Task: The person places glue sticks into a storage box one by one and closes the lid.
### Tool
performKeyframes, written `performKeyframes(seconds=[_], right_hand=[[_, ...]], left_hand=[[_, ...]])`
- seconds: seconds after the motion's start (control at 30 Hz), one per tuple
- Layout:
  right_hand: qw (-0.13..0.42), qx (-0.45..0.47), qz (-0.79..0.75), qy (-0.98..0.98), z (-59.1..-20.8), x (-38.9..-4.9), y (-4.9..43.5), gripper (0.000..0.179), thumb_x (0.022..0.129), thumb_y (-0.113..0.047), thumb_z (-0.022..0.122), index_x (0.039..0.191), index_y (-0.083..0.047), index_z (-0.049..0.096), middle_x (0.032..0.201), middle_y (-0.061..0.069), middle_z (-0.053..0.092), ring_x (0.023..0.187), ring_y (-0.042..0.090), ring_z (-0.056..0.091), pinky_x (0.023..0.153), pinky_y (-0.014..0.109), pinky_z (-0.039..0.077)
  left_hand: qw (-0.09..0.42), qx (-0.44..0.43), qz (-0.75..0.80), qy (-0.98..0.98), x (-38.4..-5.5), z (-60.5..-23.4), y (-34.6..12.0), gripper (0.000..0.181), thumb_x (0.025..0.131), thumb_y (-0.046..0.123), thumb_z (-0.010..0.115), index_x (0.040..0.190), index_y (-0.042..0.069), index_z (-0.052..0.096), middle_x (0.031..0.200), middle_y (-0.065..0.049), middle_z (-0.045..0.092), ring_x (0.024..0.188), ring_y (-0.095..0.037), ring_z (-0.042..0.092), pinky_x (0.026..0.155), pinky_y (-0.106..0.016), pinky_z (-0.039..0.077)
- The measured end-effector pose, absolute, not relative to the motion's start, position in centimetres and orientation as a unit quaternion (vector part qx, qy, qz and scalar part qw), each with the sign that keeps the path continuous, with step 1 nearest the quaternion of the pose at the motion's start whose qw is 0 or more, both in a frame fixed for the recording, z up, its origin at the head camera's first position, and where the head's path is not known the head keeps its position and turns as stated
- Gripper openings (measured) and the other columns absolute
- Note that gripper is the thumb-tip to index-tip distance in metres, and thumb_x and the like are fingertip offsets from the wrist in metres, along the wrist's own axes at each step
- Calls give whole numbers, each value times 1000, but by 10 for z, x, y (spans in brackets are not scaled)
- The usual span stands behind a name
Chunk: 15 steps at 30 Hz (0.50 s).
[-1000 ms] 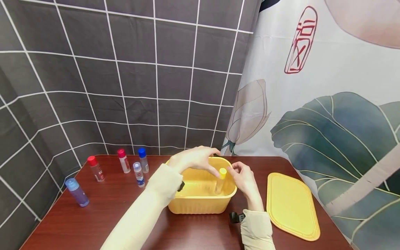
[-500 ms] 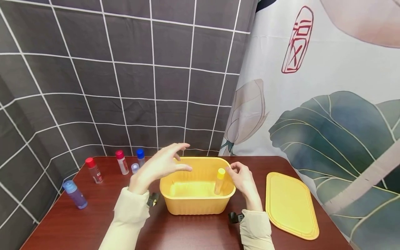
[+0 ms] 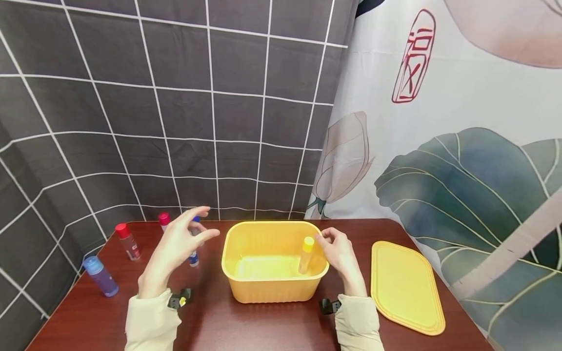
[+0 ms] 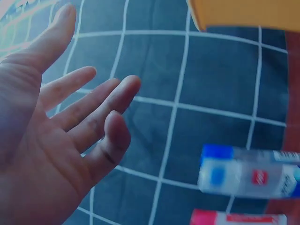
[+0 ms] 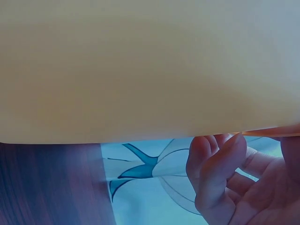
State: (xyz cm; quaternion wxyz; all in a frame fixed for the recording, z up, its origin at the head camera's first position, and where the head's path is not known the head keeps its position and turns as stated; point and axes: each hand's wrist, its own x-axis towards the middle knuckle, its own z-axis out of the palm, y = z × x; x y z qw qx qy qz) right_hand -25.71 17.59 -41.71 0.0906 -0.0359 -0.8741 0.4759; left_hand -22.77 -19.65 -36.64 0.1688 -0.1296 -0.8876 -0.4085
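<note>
My left hand (image 3: 173, 241) hovers over the left of the table with fingers spread and thumb apart, holding nothing. Behind and below it stand a tube with a blue-and-white label (image 3: 193, 259) and a blue-capped tube, both partly hidden in the head view. The left wrist view shows the blue cap (image 4: 218, 152) beside a clear-capped tube (image 4: 243, 178), plus a pink-capped tube (image 4: 236, 219). At the right end of a yellow bin (image 3: 272, 291), my right hand (image 3: 338, 256) pinches the rim between thumb and fingers. Inside the bin, a yellow-capped tube (image 3: 306, 256) leans near that end.
Farther left stand a red-capped tube (image 3: 128, 241) and a leaning purple-blue tube with a light-blue cap (image 3: 101, 276). A flat yellow lid (image 3: 407, 287) lies right of the bin. Grey gridded cloth (image 3: 175, 112) hangs behind the brown table (image 3: 246, 326).
My left hand has come away from the yellow-capped tube, out of the bin, and moved left over the other tubes. My right hand stays at the bin's rim.
</note>
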Motion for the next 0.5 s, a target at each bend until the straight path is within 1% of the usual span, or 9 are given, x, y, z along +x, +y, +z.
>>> performKeyframes(seconds=[0.13,0.27,0.4,0.5], right_hand=[[89,-34,475,-875,-416,-257,176,17,93,-20,66,97,-3,64,75,7,55,69,21,53,60,28,47],[90,-34,473,-876,-415,-257,176,18,93,-20,66,97,-3,64,75,7,54,70,21,53,60,28,46],[91,-36,472,-876,-415,-256,175,18,93,-20,66,97,-3,65,75,7,54,69,21,52,60,28,45],[89,-36,472,-877,-414,-256,175,18,93,-21,66,97,-3,64,75,7,54,69,21,53,60,28,46]], left_hand=[[182,-107,-413,-886,-226,-378,-209,61,83,32,79,133,7,55,112,-12,64,85,-21,66,70,-25,54],[204,-83,-395,-892,-226,-385,-217,58,83,31,80,130,5,58,109,-15,65,85,-23,65,68,-25,54],[226,-63,-376,-896,-226,-388,-223,53,84,28,79,127,3,60,108,-17,65,85,-26,63,69,-32,54],[227,-44,-362,-903,-225,-392,-226,51,86,27,77,127,2,59,110,-19,64,86,-29,63,69,-38,56]])
